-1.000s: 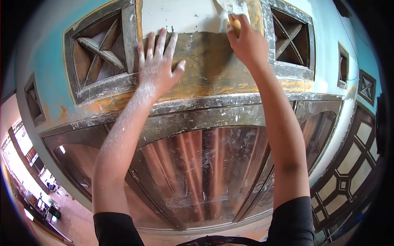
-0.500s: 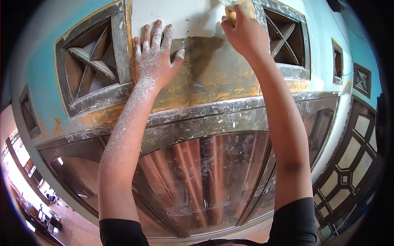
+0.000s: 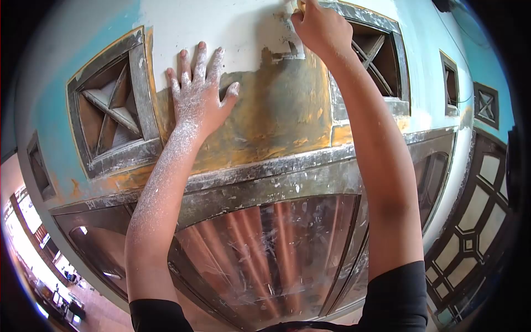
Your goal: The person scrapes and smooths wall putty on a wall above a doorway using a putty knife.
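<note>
My left hand (image 3: pixel 198 102), dusted with white powder up the forearm, lies flat with spread fingers against the wall, across the border of the white coat (image 3: pixel 238 33) and the bare brown-ochre patch (image 3: pixel 271 110). My right hand (image 3: pixel 323 30) is closed round a yellowish handle (image 3: pixel 301 5) at the top edge of the view, close to the upper left corner of the right vent frame. Whatever the handle belongs to is mostly cut off by the top edge. Beneath it, the white coat has a ragged lower edge with dark bare spots.
Wooden vents with crossed slats stand on the left (image 3: pixel 113 108) and right (image 3: pixel 381 61). A wooden ledge (image 3: pixel 265 169) runs below the patch, above an arched glass pane (image 3: pixel 271 249) with reddish curtains. A panelled door (image 3: pixel 470 238) is at the right.
The view has shifted, so the wall sits lower and further left. My right hand is nearer the top edge with the handle. My left hand stays spread on the wall.
</note>
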Tool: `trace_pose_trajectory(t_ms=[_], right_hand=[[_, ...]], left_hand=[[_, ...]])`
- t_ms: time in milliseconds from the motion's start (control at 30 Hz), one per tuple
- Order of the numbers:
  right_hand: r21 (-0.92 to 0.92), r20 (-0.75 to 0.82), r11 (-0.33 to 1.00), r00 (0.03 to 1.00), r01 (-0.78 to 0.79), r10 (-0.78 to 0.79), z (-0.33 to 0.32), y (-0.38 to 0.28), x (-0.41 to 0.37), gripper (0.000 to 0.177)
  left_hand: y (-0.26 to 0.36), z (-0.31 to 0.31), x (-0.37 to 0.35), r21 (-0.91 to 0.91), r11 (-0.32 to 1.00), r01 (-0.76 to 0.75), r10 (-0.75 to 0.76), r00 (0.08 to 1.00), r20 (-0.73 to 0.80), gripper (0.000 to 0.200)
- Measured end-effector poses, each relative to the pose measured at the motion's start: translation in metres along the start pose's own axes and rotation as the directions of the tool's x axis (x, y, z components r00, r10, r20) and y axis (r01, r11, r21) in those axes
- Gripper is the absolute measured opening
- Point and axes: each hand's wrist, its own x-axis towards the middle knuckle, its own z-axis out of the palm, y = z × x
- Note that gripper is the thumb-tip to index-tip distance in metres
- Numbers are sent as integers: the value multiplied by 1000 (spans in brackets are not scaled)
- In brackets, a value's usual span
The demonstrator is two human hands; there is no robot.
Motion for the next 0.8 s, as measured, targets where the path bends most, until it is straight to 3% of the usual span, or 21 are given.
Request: trace_pose_trajectory(t_ms=[33,267,367,500,567,633,733,800], right_hand=[[11,-55,999,998,30,-30,4,5,8,36],[-8,24,1000,999,27,-27,-20,35,-9,39],[13,-136,997,988,78,-75,11,77,25,42],[130,-32,991,999,32,-28,-5,76,28,43],[-15,-58,992,990,129,-129,6,86,14,40],[-61,-26,992,993,114,-116,13,83,11,40],[-16,-38,991,990,136,-136,17,82,40,39],[133,-59,976,984,172,-166,5,64,56,40]], left_hand=[[3,1,10,-1,1000,-1,1,1000,-1,77],[15,9,35,-6,1000,19,-19,998,-63,75],[17,5,36,35,999,36,-35,998,-44,75],[16,6,34,17,999,31,-30,998,-52,75],[17,5,34,35,999,41,-40,998,-45,76],[19,3,35,36,998,50,-48,998,-45,75],[19,2,34,41,998,49,-48,998,-41,75],[18,3,34,41,998,53,-51,998,-44,75]])
